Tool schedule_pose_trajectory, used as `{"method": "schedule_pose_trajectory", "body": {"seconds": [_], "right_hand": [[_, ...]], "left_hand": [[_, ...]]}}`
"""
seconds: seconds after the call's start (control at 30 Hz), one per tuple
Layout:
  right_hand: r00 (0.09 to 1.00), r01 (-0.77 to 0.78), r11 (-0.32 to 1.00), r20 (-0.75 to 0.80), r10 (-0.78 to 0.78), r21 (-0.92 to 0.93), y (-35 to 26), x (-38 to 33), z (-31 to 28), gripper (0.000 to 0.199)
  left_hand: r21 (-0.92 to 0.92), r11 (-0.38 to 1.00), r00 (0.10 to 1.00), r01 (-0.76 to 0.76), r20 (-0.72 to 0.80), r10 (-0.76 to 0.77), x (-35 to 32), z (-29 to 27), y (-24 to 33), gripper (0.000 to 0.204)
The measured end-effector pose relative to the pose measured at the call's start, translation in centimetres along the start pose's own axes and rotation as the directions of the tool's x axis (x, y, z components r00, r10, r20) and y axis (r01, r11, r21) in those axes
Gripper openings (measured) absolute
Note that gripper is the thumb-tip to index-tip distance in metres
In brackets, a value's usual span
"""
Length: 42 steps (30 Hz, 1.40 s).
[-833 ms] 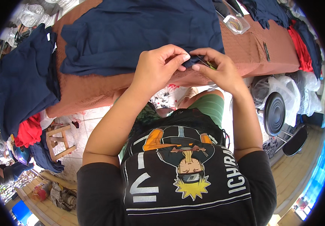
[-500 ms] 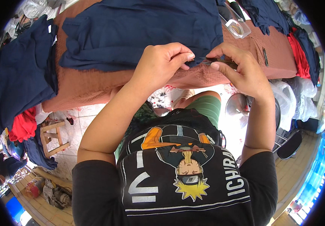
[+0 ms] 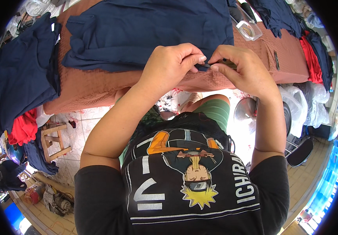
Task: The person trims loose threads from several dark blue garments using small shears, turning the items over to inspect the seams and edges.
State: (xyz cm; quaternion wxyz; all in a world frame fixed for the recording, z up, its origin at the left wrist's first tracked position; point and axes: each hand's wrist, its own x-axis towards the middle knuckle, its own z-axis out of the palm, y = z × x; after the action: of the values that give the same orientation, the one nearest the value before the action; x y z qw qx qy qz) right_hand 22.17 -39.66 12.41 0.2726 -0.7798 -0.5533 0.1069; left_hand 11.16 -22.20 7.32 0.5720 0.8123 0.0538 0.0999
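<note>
A navy blue garment [image 3: 149, 33] lies spread over the table, its near edge reaching my hands. My left hand [image 3: 171, 64] is closed, thumb and forefinger pinching the garment's near edge. Close beside it on the right, my right hand [image 3: 245, 68] is closed around small thread snips [image 3: 228, 62]; their body shows between thumb and fingers. The tip of the snips points left toward the pinched cloth. My fingers partly hide the tip and the bit of fabric there.
A brown cloth [image 3: 94, 86] covers the table. Folded navy garments [image 3: 26, 74] hang over its left end. A clear plastic box [image 3: 249, 30] and a thin black tool [image 3: 276, 59] lie to the right. Red fabric [image 3: 310, 58] hangs at the right end. A wooden stool frame [image 3: 55, 143] stands on the floor.
My right hand has moved slightly left with the snips, bringing its fingertips nearer my left hand. My left hand has shifted a little right, still pinching the cloth.
</note>
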Motion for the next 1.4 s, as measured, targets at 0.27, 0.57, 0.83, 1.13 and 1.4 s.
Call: {"method": "schedule_pose_trajectory", "body": {"seconds": [0.27,0.57,0.83,1.13,1.4], "right_hand": [[0.96,-0.067,0.858,-0.203,0.196,0.509,1.9,-0.8,4.6,0.025],[0.923,-0.144,0.875,-0.256,0.287,0.462,1.5,-0.8,5.8,0.02],[0.96,0.001,0.954,-0.267,0.083,0.3,1.0,-1.0,4.3,0.026],[0.992,0.069,0.996,-0.103,-0.074,-0.049,0.5,-0.2,1.2,0.022],[0.992,0.092,0.993,-0.075,-0.098,-0.077,0.3,0.3,1.3,0.019]], "left_hand": [[-0.107,0.992,0.993,-0.066,-0.103,0.055,0.1,0.3,-0.7,0.014],[0.297,0.913,0.945,-0.279,-0.082,0.316,-0.4,-2.2,-1.1,0.013],[0.041,0.999,1.0,-0.02,-0.007,0.021,-0.4,-1.3,0.0,0.018],[0.076,0.995,0.997,-0.065,-0.044,0.069,-0.3,-1.1,0.1,0.016],[0.081,0.996,0.999,-0.035,-0.018,0.037,-0.4,-1.1,0.1,0.015]]}}
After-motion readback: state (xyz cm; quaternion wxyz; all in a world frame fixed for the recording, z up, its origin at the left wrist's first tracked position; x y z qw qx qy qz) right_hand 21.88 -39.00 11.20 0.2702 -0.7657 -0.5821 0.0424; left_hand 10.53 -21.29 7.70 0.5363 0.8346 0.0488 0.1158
